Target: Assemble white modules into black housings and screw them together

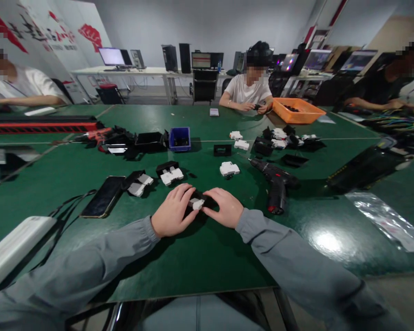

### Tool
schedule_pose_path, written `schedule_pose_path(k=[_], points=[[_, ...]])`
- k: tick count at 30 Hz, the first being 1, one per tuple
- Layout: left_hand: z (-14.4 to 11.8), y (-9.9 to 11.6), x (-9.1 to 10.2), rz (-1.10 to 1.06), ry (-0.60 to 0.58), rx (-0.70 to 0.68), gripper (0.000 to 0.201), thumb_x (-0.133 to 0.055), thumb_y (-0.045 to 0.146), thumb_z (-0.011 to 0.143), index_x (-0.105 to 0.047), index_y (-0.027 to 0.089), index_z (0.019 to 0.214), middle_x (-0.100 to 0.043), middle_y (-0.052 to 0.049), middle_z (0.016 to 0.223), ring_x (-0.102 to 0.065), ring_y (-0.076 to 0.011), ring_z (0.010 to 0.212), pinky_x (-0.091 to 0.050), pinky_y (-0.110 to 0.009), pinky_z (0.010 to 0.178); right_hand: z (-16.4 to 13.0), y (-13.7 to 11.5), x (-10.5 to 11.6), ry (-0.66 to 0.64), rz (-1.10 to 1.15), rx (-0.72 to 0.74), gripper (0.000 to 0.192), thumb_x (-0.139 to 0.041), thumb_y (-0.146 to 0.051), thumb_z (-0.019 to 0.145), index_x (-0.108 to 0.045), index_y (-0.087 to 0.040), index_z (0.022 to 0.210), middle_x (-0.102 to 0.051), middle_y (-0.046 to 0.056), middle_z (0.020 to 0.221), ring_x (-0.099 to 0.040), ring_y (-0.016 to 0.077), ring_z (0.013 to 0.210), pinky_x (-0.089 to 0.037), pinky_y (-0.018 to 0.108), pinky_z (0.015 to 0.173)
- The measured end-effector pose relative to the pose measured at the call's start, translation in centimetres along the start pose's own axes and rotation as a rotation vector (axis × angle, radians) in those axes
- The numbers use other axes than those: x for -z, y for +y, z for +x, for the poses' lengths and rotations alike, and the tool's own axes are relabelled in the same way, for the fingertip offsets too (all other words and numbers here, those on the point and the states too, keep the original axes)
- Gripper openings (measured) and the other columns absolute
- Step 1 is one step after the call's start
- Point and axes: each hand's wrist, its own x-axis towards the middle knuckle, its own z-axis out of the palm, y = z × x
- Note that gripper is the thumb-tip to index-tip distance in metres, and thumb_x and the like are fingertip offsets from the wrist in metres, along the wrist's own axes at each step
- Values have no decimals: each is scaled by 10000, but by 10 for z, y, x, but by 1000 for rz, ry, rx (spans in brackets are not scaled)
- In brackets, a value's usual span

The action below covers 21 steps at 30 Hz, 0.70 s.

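Between my two hands, low over the green table (234, 257), is a small black housing with a white block (197, 202) in it. My left hand (174, 209) is closed round its left side, thumb in front and fingers behind. The right side is pinched by my right hand (224, 207), thumb below and fingers on top. Much of the black part is hidden by the fingers. Just beyond lie a black housing with a white block (171, 175), another such pair (140, 185) to the left, and a loose white block (229, 169) to the right.
A black cordless drill (274, 184) lies right of my hands, a phone (103, 196) and white power strip (19, 250) left. Farther off are a blue bin (180, 148), a black frame (222, 150), an orange basket (279, 115) and a plastic bag (389, 220). Several co-workers sit around the table.
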Motion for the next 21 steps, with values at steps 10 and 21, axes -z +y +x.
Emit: schedule_pose_path(k=[10, 21], points=[[-9, 27, 36, 216, -227, 65, 273, -621, 333, 850, -567, 143, 1037, -601, -178, 1212, -646, -327, 1017, -535, -455, 864, 1, -4, 6, -69, 72, 54, 418, -565, -277, 915, -501, -184, 1318, -646, 106, 1128, -600, 245, 1052, -487, 429, 934], [-13, 26, 26, -697, -247, 174, 618, -648, 356, 774, -403, 209, 1322, -660, -96, 1085, -682, -252, 884, -546, -362, 758, 52, 20, -22, 165, -98, -79, 272, -507, -281, 933, -599, -191, 1172, -635, 88, 990, -620, 208, 840, -522, 353, 789]])
